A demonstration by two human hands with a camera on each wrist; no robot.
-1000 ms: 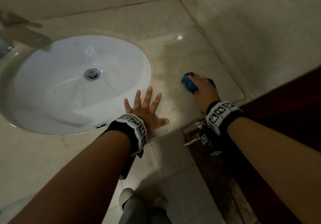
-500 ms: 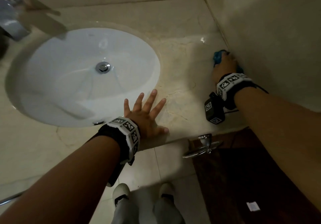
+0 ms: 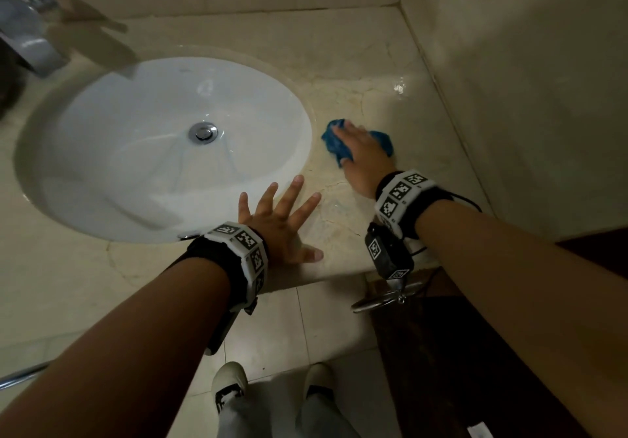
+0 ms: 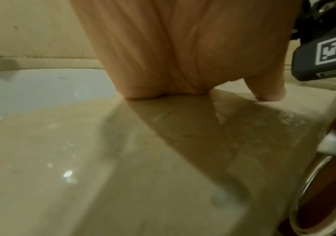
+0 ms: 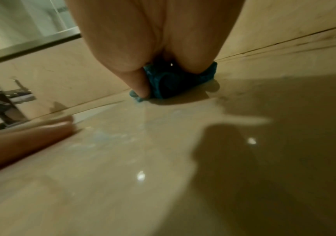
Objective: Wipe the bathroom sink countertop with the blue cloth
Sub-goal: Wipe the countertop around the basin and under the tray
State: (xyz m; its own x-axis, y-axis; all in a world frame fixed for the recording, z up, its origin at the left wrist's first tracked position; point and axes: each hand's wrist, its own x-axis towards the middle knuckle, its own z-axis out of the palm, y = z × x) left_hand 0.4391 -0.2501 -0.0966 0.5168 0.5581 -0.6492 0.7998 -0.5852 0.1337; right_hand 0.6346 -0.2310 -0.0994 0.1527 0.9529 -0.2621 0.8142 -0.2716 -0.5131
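The blue cloth [image 3: 331, 143] lies bunched on the beige marble countertop [image 3: 390, 57], just right of the white basin [image 3: 136, 166]. My right hand [image 3: 360, 155] lies on top of it and presses it down. In the right wrist view the thumb hugs the left side of the cloth [image 5: 173, 83] and holds it under the palm. My left hand [image 3: 285, 223] rests flat near the counter's front edge with its fingers spread, holding nothing. The left wrist view shows its palm [image 4: 183, 55] on the stone.
A chrome faucet [image 3: 30, 47] stands at the back left of the basin. The tiled wall [image 3: 526, 98] bounds the counter on the right. A metal door handle [image 3: 380, 300] on a dark wooden door sits below the counter's front right corner.
My right hand has slid the cloth leftward from the right wall to a spot beside the basin. My left hand has stayed planted on the counter.
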